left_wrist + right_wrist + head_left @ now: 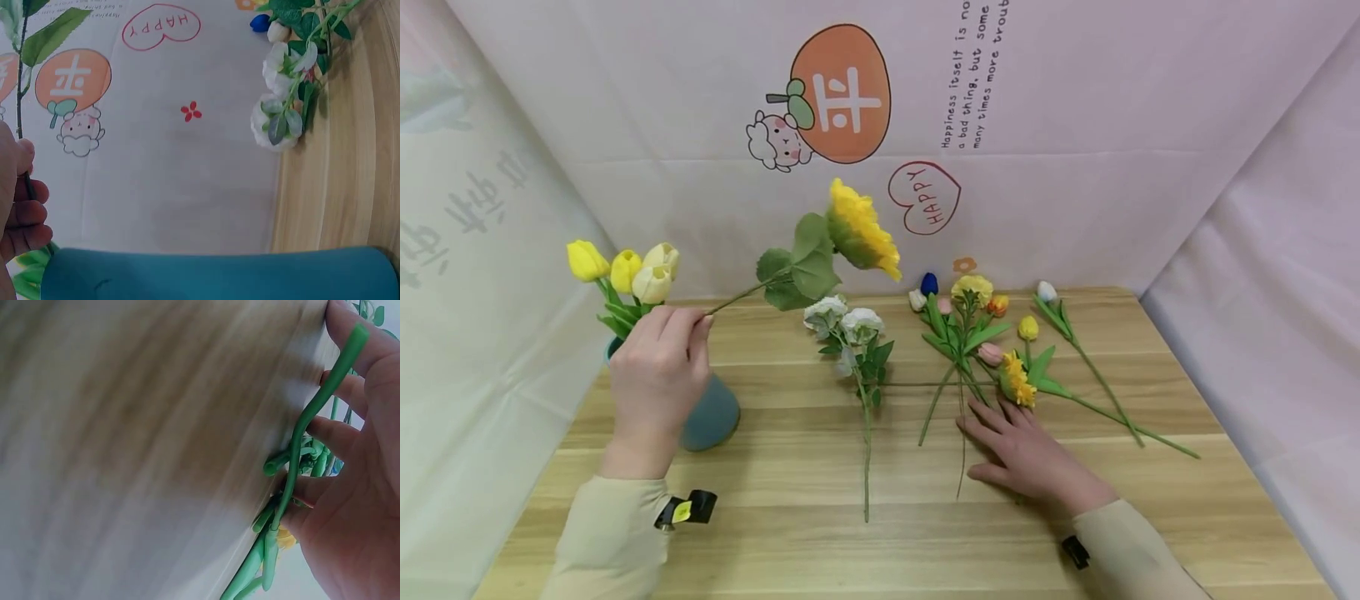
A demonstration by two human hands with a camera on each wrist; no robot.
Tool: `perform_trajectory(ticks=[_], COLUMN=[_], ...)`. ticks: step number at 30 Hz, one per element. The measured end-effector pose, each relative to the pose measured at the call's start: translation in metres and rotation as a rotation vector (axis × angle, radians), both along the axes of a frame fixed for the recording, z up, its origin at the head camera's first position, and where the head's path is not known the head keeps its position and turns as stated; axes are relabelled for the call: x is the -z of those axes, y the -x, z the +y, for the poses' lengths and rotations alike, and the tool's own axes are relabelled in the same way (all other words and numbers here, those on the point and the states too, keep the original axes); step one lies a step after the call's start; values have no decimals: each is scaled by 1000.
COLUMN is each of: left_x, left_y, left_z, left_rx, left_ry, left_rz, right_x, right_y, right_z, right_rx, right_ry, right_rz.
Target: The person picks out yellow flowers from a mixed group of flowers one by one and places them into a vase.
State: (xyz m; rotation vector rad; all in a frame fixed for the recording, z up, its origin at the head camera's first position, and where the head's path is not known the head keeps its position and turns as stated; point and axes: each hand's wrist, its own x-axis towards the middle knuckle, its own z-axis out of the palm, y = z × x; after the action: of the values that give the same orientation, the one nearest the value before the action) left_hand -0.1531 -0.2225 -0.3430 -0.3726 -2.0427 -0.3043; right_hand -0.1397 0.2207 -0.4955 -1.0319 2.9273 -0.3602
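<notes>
My left hand (658,375) pinches the thin stem of a large yellow sunflower (859,227), its head tilted to the upper right. The hand is over the blue vase (711,417), which holds yellow and cream tulips (625,271). In the left wrist view the stem (20,106) passes through my fingers, its lower part reaching down by the vase rim (219,255). My right hand (1033,458) lies with fingers spread at the flower stems on the table, right below a small sunflower (1017,380). A green stem (300,431) crosses in front of its palm in the right wrist view.
White roses (862,325) on a long stem lie mid-table. A loose bunch of tulips and a yellow carnation (972,289) lies right of them. Farther right are a yellow tulip (1028,327) and a white tulip (1047,292). A printed cloth (700,100) hangs behind the wooden table (925,542).
</notes>
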Motion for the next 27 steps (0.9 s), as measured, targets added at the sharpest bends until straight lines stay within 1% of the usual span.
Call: perform_trajectory(ticks=[2, 5, 10, 19, 24, 27], left_x=[1, 3, 6, 11, 16, 18], left_y=[-1, -3, -4, -8, -10, -10], left_z=[-4, -10, -18, -31, -38, -40], left_rx=[-4, -22, -44, -78, -103, -114], left_ry=[-15, -10, 9, 19, 14, -2], left_rz=[-8, -14, -5, 14, 22, 14], right_x=[0, 0, 1, 0, -1, -2], right_y=[-1, -1, 0, 0, 0, -1], right_z=[0, 0, 0, -1, -1, 0], right_rx=[3, 5, 5, 7, 8, 10], right_ry=[-1, 0, 12, 1, -3, 2], right_rz=[-2, -4, -9, -27, -28, -31])
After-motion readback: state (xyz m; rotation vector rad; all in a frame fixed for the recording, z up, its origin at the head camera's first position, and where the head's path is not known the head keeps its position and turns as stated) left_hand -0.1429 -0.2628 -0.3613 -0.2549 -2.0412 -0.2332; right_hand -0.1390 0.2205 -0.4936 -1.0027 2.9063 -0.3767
